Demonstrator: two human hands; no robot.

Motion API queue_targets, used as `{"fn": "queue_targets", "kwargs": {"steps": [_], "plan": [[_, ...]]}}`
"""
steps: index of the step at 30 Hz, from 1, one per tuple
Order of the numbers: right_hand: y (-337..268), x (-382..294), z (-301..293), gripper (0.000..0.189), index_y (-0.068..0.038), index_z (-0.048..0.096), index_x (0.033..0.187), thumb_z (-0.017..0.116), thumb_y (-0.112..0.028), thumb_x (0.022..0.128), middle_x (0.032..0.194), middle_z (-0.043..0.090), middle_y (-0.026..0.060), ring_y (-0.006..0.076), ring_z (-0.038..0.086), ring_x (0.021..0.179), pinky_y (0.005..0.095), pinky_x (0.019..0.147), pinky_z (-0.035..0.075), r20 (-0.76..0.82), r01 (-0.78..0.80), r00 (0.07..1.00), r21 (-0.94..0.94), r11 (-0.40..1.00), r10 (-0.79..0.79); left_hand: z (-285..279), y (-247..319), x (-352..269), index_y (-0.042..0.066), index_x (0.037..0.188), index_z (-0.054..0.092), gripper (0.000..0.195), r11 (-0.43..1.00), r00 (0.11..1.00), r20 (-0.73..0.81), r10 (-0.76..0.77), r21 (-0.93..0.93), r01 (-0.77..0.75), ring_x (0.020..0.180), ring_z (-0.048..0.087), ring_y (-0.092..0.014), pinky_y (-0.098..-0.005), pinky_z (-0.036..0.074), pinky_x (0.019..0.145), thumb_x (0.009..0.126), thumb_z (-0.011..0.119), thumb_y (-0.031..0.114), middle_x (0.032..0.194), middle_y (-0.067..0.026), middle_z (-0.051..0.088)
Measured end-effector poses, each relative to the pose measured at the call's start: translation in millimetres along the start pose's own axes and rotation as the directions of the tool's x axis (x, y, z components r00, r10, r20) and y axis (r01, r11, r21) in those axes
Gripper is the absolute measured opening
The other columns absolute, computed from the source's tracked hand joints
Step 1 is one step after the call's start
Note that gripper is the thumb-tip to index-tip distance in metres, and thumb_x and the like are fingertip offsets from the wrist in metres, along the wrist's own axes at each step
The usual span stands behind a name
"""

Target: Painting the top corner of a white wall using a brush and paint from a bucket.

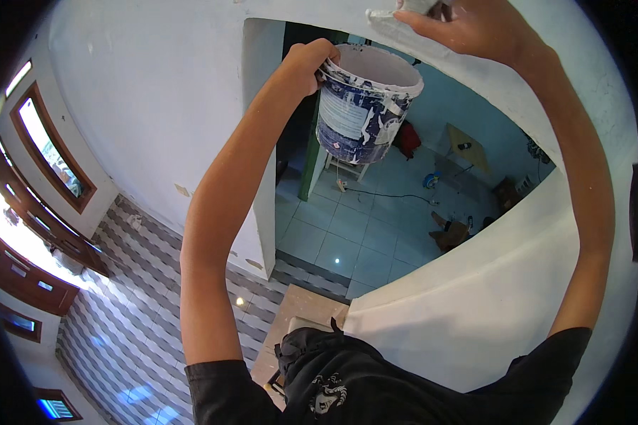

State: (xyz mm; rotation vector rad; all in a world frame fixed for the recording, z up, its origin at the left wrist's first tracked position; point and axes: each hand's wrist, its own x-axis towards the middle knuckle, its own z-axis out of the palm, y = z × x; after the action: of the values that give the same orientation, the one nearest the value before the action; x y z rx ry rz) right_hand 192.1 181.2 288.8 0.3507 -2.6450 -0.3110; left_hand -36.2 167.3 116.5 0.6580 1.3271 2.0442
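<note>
My left hand [309, 65] grips the rim of a blue and white plastic paint bucket [369, 119]. The bucket hangs in front of a doorway, its outside streaked with dried white paint and bearing writing. Its pale inner wall shows, but the bottom is hidden from this angle. At the top edge, my right hand [470, 32] is closed around a white-smeared tool [387, 20] beside the white wall [521, 90] above the opening. That tool is partly cut off by the frame, so its exact kind is unclear.
Below my body is a brown board-like surface [311, 303]. Patterned floor tiles [138, 297] extend left towards an open wooden door [29, 276]. Through the opening, a cable [388, 194] crosses a tiled floor near a small table [467, 146]; a person's foot [438, 219] shows there.
</note>
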Motion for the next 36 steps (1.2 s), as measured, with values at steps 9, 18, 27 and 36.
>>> {"fn": "queue_targets", "kwargs": {"steps": [9, 18, 27, 36], "plan": [[21, 8, -23, 0.038, -0.001, 0.062, 0.064, 0.075, -0.03, 0.086, 0.053, 0.053, 0.0039, 0.0113, 0.046, 0.046, 0.0325, 0.046, 0.038, -0.091, -0.198, 0.979, -0.202, 0.959, 0.183, 2, -2, 0, -0.005, 0.066, 0.058, 0.011, 1.0, 0.999, -0.032, 0.019, -0.004, -0.019, 0.063, 0.053, -0.022, -0.0376, 0.04, 0.055, 0.067, 0.068, 0.0, 0.072, -0.0099, 0.053], [39, -10, -14, 0.031, -0.003, 0.067, 0.075, 0.078, -0.031, 0.085, 0.065, 0.062, 0.0032, 0.011, 0.052, 0.056, 0.0315, 0.052, 0.042, -0.168, -0.208, 0.967, -0.099, 0.973, 0.189, 6, -3, -1, -0.006, 0.066, 0.058, 0.011, 0.999, 0.999, 0.023, 0.033, -0.043, -0.032, 0.063, 0.053, -0.022, -0.0383, 0.041, 0.054, 0.068, 0.068, 0.0, 0.073, -0.0107, 0.054], [52, -18, -12, 0.038, -0.002, 0.067, 0.082, 0.079, -0.038, 0.083, 0.071, 0.063, 0.0067, 0.016, 0.06, 0.072, 0.0322, 0.069, 0.051, -0.03, -0.295, 0.955, -0.159, 0.942, 0.294, 24, -3, -2, -0.005, 0.064, 0.059, 0.012, 0.999, 0.998, 0.057, 0.012, -0.047, -0.01, 0.061, 0.053, -0.021, -0.0368, 0.04, 0.052, 0.067, 0.068, 0.002, 0.069, -0.0099, 0.054], [28, -8, -8, 0.027, -0.004, 0.072, 0.084, 0.081, -0.029, 0.081, 0.074, 0.068, 0.0049, 0.0137, 0.061, 0.067, 0.0319, 0.064, 0.05, -0.206, -0.137, 0.969, 0.003, 0.991, 0.134, 9, -1, -3, -0.005, 0.063, 0.058, 0.013, 1.0, 0.999, 0.044, 0.01, -0.006, -0.01, 0.058, 0.052, -0.022, -0.0377, 0.04, 0.051, 0.067, 0.067, 0.002, 0.068, -0.01, 0.054]]}}
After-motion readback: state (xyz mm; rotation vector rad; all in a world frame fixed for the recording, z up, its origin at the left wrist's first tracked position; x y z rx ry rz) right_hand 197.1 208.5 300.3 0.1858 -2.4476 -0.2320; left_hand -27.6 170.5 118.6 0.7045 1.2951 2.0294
